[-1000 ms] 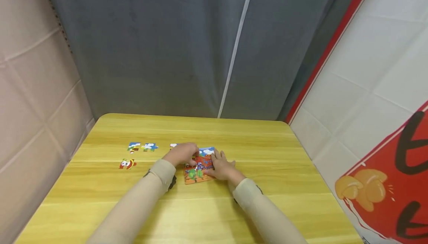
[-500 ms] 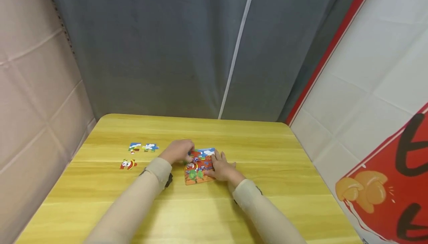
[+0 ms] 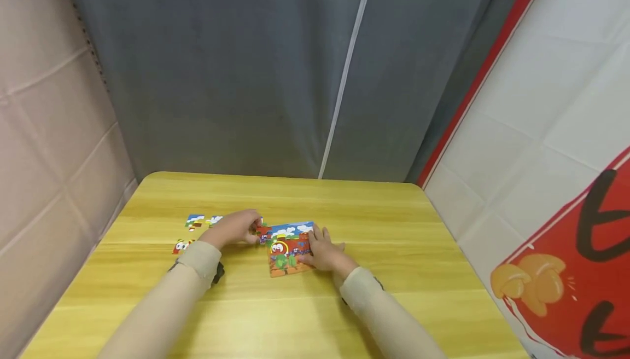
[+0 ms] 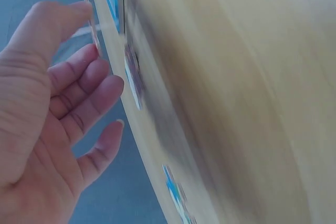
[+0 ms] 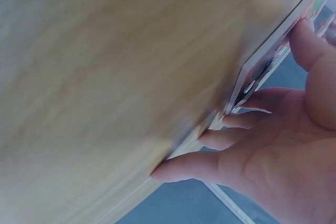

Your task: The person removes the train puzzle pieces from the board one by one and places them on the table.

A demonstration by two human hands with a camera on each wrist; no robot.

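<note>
My left hand (image 3: 234, 229) pinches a red jigsaw piece (image 3: 263, 232) between thumb and fingertips, just left of the picture puzzle (image 3: 284, 265). Seen edge-on in the left wrist view, the piece (image 4: 90, 17) stands off the table. The puzzle shows blue sky, a red cartoon figure and orange ground. Along its right side lies my right hand (image 3: 323, 250), fingers spread, with the thumb on the puzzle. From the right wrist, the puzzle's edge (image 5: 240, 82) shows beside the thumb, and the other fingertips reach down to the tabletop.
Several loose jigsaw pieces lie to the left: a blue-topped one (image 3: 195, 219), one with a cloud (image 3: 214, 220) partly behind my left hand, and a red one with a face (image 3: 181, 245). A grey curtain (image 3: 236, 74) hangs behind the yellow wooden table (image 3: 275, 315).
My left hand has moved left from over the puzzle, carrying the red piece off its upper left part. The right hand has stayed at the puzzle's right side.
</note>
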